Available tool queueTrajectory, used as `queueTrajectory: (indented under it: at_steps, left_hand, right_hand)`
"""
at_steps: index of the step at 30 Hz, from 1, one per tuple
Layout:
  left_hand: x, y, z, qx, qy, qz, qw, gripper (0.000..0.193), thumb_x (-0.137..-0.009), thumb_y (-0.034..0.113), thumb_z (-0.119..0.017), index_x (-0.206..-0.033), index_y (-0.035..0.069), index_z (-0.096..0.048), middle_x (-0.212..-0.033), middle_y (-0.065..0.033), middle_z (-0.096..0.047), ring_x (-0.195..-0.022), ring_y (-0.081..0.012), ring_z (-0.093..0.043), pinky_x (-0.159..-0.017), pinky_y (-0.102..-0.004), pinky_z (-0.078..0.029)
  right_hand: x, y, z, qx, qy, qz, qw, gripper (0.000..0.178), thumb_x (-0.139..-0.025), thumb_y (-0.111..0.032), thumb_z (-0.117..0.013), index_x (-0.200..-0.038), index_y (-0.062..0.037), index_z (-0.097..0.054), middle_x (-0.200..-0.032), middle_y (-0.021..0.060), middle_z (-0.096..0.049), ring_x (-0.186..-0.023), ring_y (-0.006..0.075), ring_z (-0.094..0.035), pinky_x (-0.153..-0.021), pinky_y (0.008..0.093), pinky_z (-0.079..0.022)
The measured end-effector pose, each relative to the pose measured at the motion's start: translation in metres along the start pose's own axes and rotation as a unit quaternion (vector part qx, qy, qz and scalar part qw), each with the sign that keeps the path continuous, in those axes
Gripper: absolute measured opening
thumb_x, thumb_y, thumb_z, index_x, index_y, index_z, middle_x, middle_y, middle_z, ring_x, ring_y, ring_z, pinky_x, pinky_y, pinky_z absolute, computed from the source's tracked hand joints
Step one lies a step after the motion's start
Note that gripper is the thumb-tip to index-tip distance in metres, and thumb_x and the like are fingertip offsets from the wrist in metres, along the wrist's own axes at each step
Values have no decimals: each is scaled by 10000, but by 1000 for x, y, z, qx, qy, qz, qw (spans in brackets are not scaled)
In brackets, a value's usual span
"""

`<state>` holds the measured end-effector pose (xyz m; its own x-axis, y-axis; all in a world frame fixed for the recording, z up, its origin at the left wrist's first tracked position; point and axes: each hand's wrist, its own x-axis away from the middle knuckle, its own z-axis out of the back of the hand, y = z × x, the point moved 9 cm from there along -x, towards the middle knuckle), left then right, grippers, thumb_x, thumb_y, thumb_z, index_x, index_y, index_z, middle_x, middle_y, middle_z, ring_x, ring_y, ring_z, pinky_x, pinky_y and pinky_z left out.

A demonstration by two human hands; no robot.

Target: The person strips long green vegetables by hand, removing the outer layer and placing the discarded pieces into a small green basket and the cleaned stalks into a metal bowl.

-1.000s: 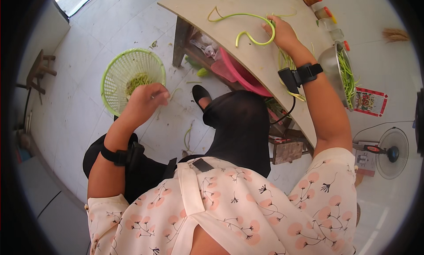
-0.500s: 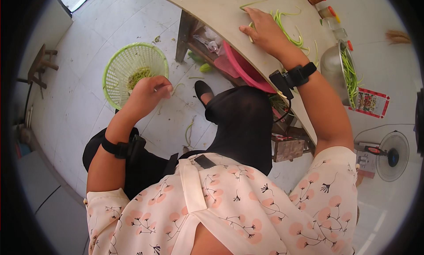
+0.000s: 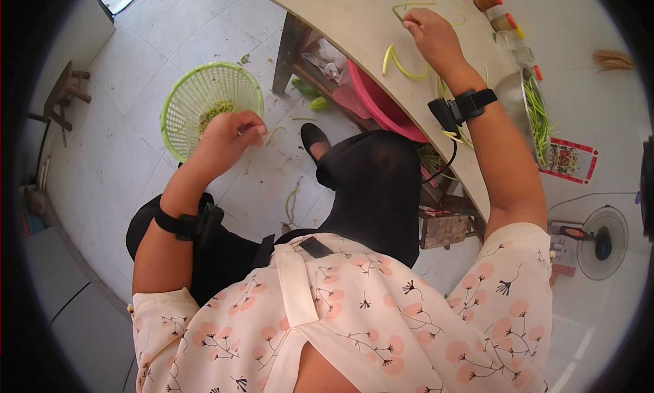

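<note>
Head view, my right hand (image 3: 434, 40) over the table (image 3: 340, 18), fingers bent at a green stem (image 3: 394, 11), grip unclear, another stem (image 3: 391, 51) nearer, my left hand (image 3: 228, 141) curled by the basket (image 3: 235, 86), hold unclear.

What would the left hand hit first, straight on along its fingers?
Probably the black-trousered right knee; the black shoe appears sooner along that line but looks lower down. Depth is unclear.
</note>
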<state>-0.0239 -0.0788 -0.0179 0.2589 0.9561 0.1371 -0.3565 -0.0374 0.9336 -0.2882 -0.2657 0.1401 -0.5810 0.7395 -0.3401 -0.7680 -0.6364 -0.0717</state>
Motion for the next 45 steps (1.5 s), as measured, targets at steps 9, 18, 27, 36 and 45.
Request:
queueTrajectory:
  at_steps: [9, 18, 27, 36, 45]
  left_hand:
    - [-1, -14, 3, -18, 10, 10, 1000, 149, -954, 139, -590, -907, 9, -646, -756, -15, -656, -715, -79, -570, -673, -233, -466]
    - [-2, 36, 18, 209, 97, -92, 969, 295, -990, 218, -575, -1165, -14, -624, -954, -40, -659, -855, -91, -585, -727, -234, -484]
    - [0, 50, -5, 413, 77, -154, 894, 375, -1032, 255, -484, -1245, -42, -568, -1157, -108, -626, -991, -167, -617, -833, -303, -522]
    - [1, 38, -5, 494, -25, -94, 864, 337, -1020, 275, -488, -1102, -20, -630, -1073, -104, -664, -980, -187, -637, -960, -355, -478]
    - [32, 34, -24, 338, -103, -48, 934, 363, -995, 287, -510, -1086, -35, -650, -1104, -110, -655, -1042, -181, -604, -942, -325, -457]
  right_hand:
    - [1, 20, 105, -106, 245, -83, 960, 82, -908, -85, -574, -904, -4, -565, -754, 108, -638, -672, 182, -661, -542, 289, -512]
    - [18, -91, 134, -125, 246, -14, 961, 84, -876, -22, -642, -900, -29, -562, -737, 62, -602, -635, 118, -606, -540, 252, -483]
    - [57, -243, 7, -154, 87, 150, 973, 147, -802, -100, -607, -944, -71, -580, -822, 91, -619, -777, 285, -655, -600, 372, -544]
    - [70, -250, -13, -158, 32, 87, 983, 202, -802, -77, -639, -989, -58, -564, -846, 110, -611, -779, 310, -648, -608, 392, -534]
    - [120, -248, -27, -297, -66, -37, 952, 192, -870, -95, -649, -1026, -55, -543, -908, 125, -613, -773, 328, -623, -605, 407, -496]
